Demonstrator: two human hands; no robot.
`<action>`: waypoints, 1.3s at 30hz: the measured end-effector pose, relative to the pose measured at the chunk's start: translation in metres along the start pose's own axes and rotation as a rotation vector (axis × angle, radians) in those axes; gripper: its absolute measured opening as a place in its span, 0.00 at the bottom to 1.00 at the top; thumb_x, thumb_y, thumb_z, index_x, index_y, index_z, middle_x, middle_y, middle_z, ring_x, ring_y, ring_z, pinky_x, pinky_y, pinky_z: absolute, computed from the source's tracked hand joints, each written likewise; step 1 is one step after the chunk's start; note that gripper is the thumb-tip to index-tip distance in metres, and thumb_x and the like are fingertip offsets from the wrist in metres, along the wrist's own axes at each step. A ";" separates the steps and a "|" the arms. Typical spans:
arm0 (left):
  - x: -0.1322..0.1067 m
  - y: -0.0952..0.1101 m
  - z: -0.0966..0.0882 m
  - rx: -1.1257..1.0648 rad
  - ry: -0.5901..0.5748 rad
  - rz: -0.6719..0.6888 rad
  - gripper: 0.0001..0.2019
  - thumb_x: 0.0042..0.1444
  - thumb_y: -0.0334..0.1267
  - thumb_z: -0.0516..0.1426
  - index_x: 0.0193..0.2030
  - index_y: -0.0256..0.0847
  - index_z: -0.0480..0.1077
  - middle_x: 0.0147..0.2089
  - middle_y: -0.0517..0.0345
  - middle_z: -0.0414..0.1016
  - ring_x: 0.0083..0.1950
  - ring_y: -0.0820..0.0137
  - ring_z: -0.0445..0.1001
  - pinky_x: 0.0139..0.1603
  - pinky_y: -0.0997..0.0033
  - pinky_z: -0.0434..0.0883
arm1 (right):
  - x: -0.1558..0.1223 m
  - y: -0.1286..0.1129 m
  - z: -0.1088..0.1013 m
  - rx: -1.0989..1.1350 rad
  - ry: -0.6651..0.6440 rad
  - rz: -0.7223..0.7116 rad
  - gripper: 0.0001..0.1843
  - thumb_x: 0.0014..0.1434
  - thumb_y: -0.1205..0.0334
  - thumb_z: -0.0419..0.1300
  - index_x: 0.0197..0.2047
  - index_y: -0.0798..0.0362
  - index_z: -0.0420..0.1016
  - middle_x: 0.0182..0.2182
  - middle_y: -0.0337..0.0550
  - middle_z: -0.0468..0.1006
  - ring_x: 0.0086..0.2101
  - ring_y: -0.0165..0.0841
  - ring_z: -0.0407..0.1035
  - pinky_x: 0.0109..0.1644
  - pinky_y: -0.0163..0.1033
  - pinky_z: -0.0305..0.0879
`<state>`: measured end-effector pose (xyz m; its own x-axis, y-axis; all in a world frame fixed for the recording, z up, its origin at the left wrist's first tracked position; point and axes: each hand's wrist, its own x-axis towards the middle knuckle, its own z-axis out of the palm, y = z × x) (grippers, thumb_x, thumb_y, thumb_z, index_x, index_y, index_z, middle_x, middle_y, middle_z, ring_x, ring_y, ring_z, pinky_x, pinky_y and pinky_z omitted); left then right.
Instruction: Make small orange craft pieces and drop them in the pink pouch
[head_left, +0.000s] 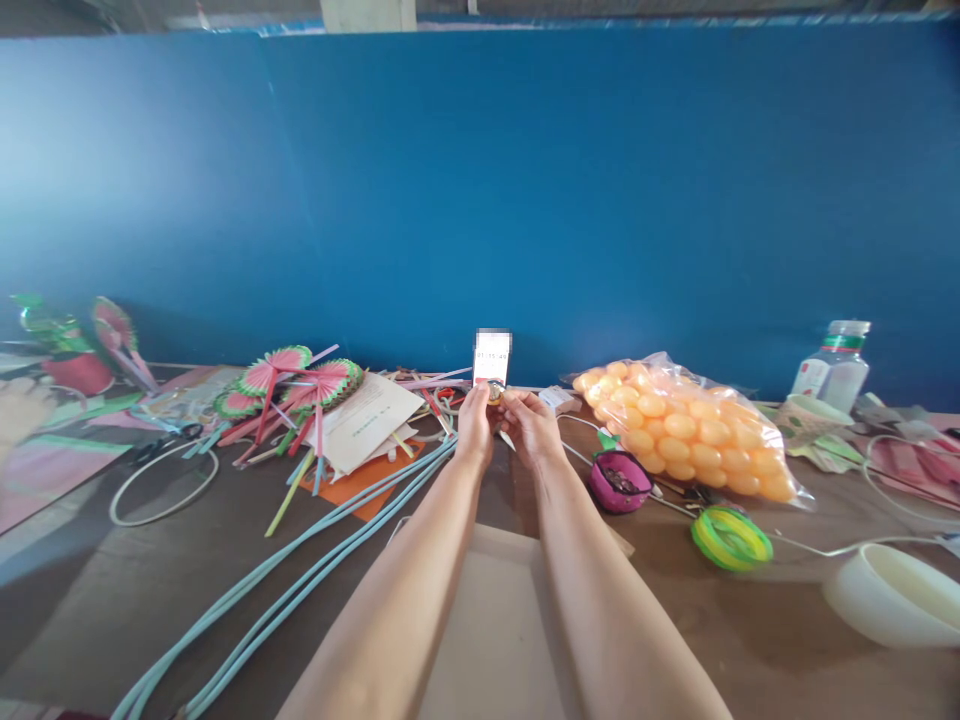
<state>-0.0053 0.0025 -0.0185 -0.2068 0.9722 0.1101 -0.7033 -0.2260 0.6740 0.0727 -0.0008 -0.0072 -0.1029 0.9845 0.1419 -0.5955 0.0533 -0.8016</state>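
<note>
My left hand [474, 425] and my right hand [534, 425] are stretched out in front of me, close together. Between their fingertips they pinch a small, shiny gold-coloured object [495, 391], too small to make out in detail. Just behind it a phone [491, 367] stands upright against the blue partition, with clock digits on its bright white screen. Both thumbs and fingers are closed around the gold piece, partly covering it. To the left of my left hand, a bundle of light-blue tubes [337, 525] curves across the brown tabletop.
Watermelon-patterned paper fans [277, 370], papers [371, 420] and a white hoop [124, 515] lie left. To the right are a bag of orange balls [679, 425], a purple pouch [619, 482], green-yellow rings [731, 540], a bottle [834, 370] and a white bowl [855, 600]. A person's blurred hand [21, 415] shows far left.
</note>
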 end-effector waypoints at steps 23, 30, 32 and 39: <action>-0.005 0.010 0.009 -0.053 -0.033 -0.063 0.18 0.56 0.51 0.59 0.34 0.35 0.71 0.25 0.58 0.67 0.24 0.75 0.64 0.21 0.77 0.58 | 0.000 0.002 0.000 0.057 0.016 0.032 0.19 0.39 0.54 0.74 0.28 0.52 0.72 0.21 0.36 0.73 0.19 0.24 0.60 0.21 0.31 0.66; -0.004 0.010 0.008 -0.065 -0.026 -0.087 0.18 0.57 0.52 0.58 0.36 0.36 0.72 0.24 0.59 0.66 0.22 0.76 0.62 0.20 0.77 0.59 | -0.002 0.001 0.001 0.038 -0.007 0.030 0.17 0.40 0.56 0.74 0.27 0.53 0.71 0.21 0.35 0.72 0.19 0.23 0.58 0.21 0.30 0.63; -0.004 0.011 0.008 -0.066 -0.012 -0.090 0.18 0.57 0.52 0.58 0.37 0.36 0.72 0.24 0.59 0.66 0.22 0.76 0.62 0.20 0.77 0.58 | -0.002 0.001 0.001 0.028 -0.017 0.023 0.18 0.41 0.53 0.74 0.28 0.53 0.71 0.21 0.35 0.72 0.19 0.23 0.58 0.20 0.30 0.63; -0.002 0.005 0.007 0.021 0.031 -0.055 0.19 0.54 0.50 0.60 0.42 0.34 0.74 0.25 0.59 0.69 0.21 0.77 0.63 0.20 0.77 0.57 | 0.001 0.004 -0.001 -0.034 -0.006 0.050 0.27 0.38 0.50 0.77 0.38 0.53 0.74 0.20 0.33 0.73 0.19 0.24 0.61 0.20 0.30 0.62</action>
<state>-0.0040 0.0000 -0.0099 -0.1892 0.9807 0.0497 -0.6999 -0.1702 0.6937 0.0710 0.0004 -0.0111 -0.1369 0.9850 0.1050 -0.5620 0.0101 -0.8271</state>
